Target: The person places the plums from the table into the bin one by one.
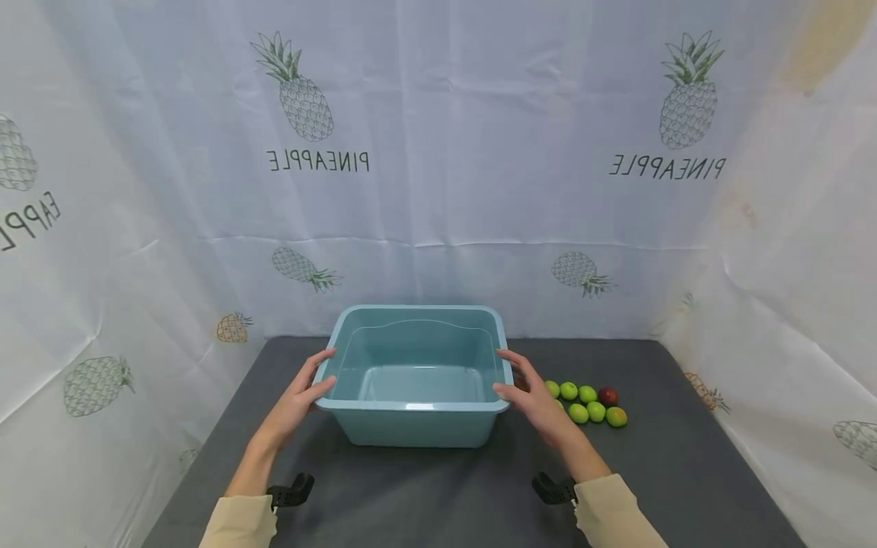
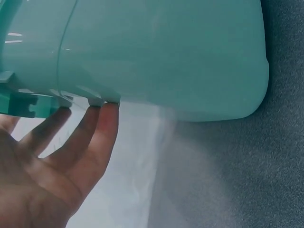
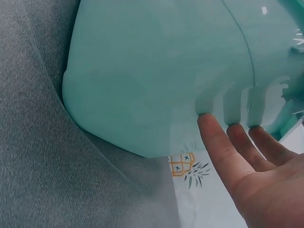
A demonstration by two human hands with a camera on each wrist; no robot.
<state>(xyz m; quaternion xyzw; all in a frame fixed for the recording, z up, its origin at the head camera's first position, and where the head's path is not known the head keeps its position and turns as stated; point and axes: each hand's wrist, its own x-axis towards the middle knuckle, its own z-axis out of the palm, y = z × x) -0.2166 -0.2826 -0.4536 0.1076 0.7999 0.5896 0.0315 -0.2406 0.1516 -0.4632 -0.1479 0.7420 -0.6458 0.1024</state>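
A light blue plastic basin is at the middle of the dark table, its hollow facing up with nothing inside. My left hand grips its left rim, thumb and a finger over the top edge. In the left wrist view the other fingers press the outer wall from below the rim. On the opposite side my right hand holds the right rim the same way. The right wrist view shows its fingertips against the basin's outer wall.
Right of the basin lie several green fruits, a dark red apple and an orange-green fruit, some partly behind my right hand. A white curtain with pineapple prints hangs behind and beside the dark grey table.
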